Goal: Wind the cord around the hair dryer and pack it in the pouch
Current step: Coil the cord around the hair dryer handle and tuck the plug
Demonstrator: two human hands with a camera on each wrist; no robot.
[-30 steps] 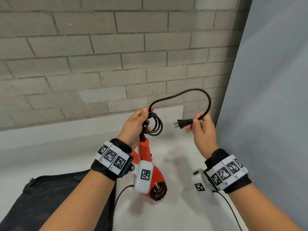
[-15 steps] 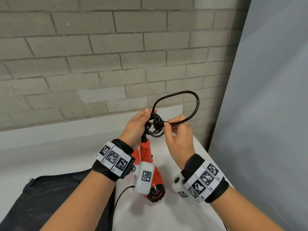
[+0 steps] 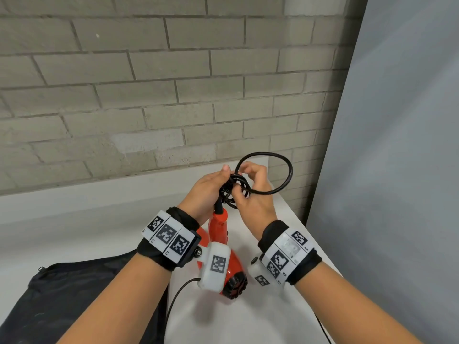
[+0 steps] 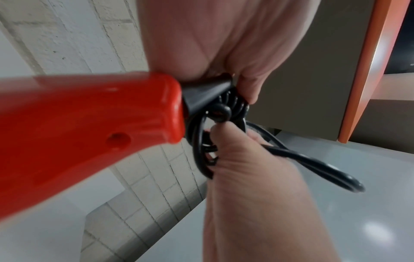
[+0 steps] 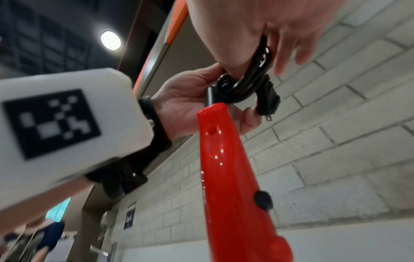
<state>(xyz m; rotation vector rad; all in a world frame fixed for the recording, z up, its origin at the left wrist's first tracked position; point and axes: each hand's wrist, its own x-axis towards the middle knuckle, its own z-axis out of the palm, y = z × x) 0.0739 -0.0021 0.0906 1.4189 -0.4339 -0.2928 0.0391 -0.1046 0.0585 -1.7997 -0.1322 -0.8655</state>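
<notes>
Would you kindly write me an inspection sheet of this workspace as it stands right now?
Surface: white table, against the wall.
Job's things: red dryer held handle-up above the table; black pouch lies flat at the table's left, not yet used.
Clutter: nothing seen.
Grippers: left hand grips the coiled cord at the handle's end; right hand pinches the cord beside the coil, plug poking out below.
Cables: one loop of cord not yet wound; thin black leads run from the wrist cameras.
Surroundings: grey brick wall; grey panel at right.
</notes>
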